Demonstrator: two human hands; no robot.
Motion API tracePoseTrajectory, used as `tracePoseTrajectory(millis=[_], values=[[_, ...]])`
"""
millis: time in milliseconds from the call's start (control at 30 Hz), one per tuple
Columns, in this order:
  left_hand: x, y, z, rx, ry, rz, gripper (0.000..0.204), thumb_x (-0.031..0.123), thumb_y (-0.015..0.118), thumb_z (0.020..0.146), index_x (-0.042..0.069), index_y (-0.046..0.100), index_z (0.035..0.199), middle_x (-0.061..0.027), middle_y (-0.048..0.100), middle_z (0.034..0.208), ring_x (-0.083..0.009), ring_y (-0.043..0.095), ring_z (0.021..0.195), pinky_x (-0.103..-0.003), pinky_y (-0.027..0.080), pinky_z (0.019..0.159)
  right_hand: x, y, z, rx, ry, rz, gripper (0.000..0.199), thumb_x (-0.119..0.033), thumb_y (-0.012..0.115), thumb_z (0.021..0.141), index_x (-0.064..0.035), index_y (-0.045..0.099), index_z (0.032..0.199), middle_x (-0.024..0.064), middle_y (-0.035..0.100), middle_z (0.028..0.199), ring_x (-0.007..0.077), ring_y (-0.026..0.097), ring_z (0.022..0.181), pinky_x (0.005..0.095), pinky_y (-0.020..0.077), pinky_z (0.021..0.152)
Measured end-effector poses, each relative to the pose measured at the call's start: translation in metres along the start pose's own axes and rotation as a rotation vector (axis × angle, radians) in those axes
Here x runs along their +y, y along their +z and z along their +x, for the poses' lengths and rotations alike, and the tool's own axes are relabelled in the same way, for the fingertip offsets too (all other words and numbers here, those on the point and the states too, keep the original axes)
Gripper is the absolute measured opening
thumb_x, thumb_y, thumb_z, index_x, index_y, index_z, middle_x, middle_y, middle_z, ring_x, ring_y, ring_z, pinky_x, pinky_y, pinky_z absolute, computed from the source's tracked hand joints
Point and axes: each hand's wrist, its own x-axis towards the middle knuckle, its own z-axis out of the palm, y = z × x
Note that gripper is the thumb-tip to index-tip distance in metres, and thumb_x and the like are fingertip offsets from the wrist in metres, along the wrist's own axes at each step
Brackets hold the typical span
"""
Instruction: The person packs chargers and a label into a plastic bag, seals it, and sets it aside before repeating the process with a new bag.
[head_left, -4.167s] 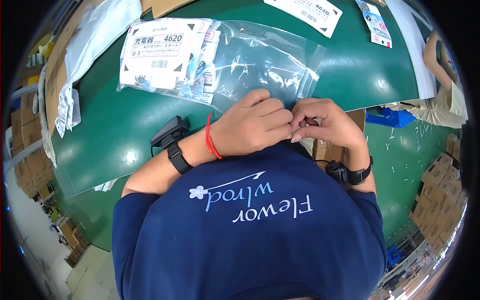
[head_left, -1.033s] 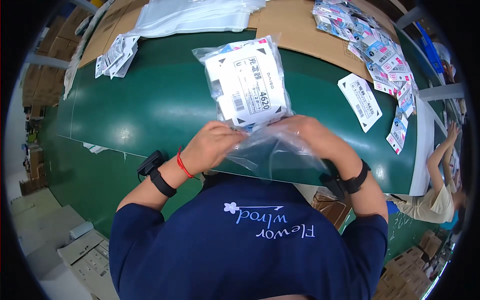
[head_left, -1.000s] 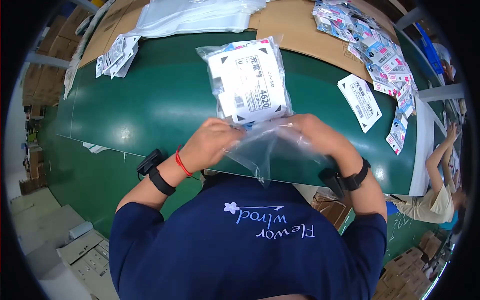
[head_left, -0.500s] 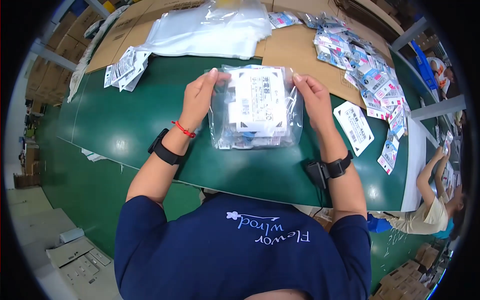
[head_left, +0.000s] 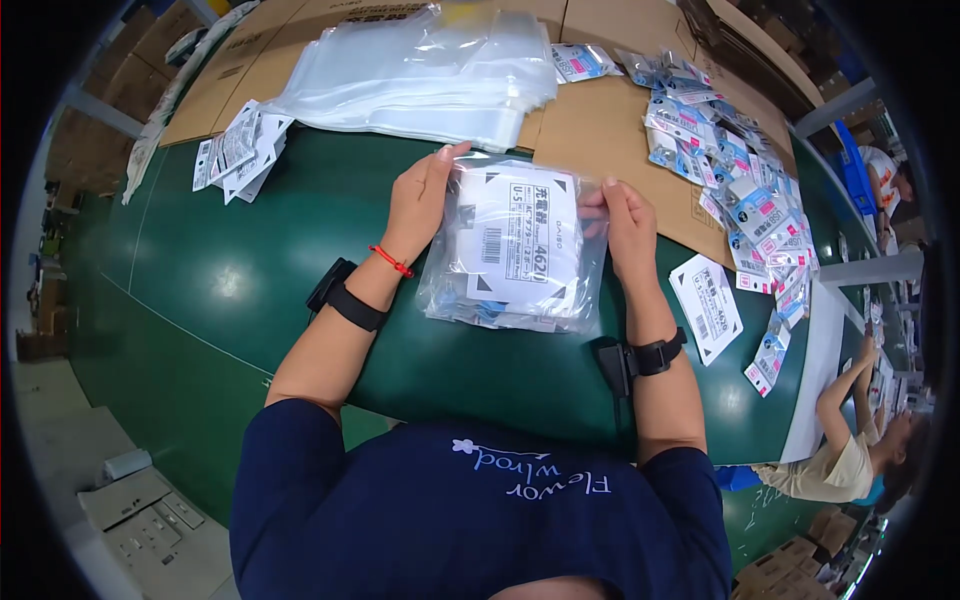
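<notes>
Gripping a clear bag [head_left: 515, 250] (label up): left hand [head_left: 420, 205], right hand [head_left: 628, 228].

A green worktable [head_left: 250, 300] under glare, cardboard sheets [head_left: 610, 130] behind it.

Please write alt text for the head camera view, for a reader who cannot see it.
Both hands, the left hand and the right hand, hold a clear plastic bag of white labelled packs on a green table. Empty clear bags lie behind it.
</notes>
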Motion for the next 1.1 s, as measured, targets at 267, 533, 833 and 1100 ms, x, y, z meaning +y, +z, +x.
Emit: tracePoseTrajectory(millis=[267, 533, 833, 1100], values=[[-0.013, 0.002, 0.000, 0.115, 0.322, 0.431, 0.031, 0.025, 0.048, 0.095, 0.003, 0.067, 0.107, -0.0157, 0.061, 0.092, -0.0291, 0.056, 0.087, -0.034, 0.046, 0.075, 0.002, 0.006, -0.004, 0.042, -0.236, -0.986, 0.037, -0.031, 0.052, 0.092, -0.0005, 0.061, 0.074, 0.0170, 0.063, 0.072, 0.0321, 0.063, 0.066, 0.0406, 0.0489, 0.061], [-0.022, 0.002, -0.004, 0.252, 0.306, 0.636, 0.033, 0.022, 0.050, 0.092, 0.001, 0.059, 0.116, -0.0172, 0.060, 0.093, -0.0314, 0.057, 0.087, -0.037, 0.047, 0.076, 0.013, 0.005, -0.012, 0.162, -0.336, -1.046, 0.027, -0.024, 0.051, 0.093, -0.0002, 0.060, 0.087, 0.0143, 0.062, 0.069, 0.0328, 0.052, 0.053, 0.0378, 0.0464, 0.058], [0.004, -0.016, -0.015, 0.029, -0.217, -0.082, 0.034, 0.026, 0.048, 0.094, -0.003, 0.060, 0.110, -0.0158, 0.065, 0.083, -0.0170, 0.063, 0.068, -0.031, 0.051, 0.059, -0.037, 0.004, -0.016, 0.101, -0.357, -0.589, 0.028, -0.012, 0.054, 0.091, -0.0027, 0.056, 0.117, 0.0123, 0.063, 0.102, 0.0232, 0.062, 0.085, 0.0335, 0.0480, 0.074], [-0.004, -0.013, -0.017, -0.047, -0.131, -0.052, 0.033, 0.025, 0.053, 0.093, -0.003, 0.061, 0.109, -0.0044, 0.064, 0.078, -0.0102, 0.056, 0.066, -0.026, 0.048, 0.061, -0.030, 0.088, -0.043, -0.199, -0.696, -1.387, 0.041, -0.013, 0.051, 0.087, -0.0005, 0.051, 0.126, 0.0184, 0.046, 0.132, 0.0347, 0.042, 0.124, 0.0460, 0.0307, 0.105]])
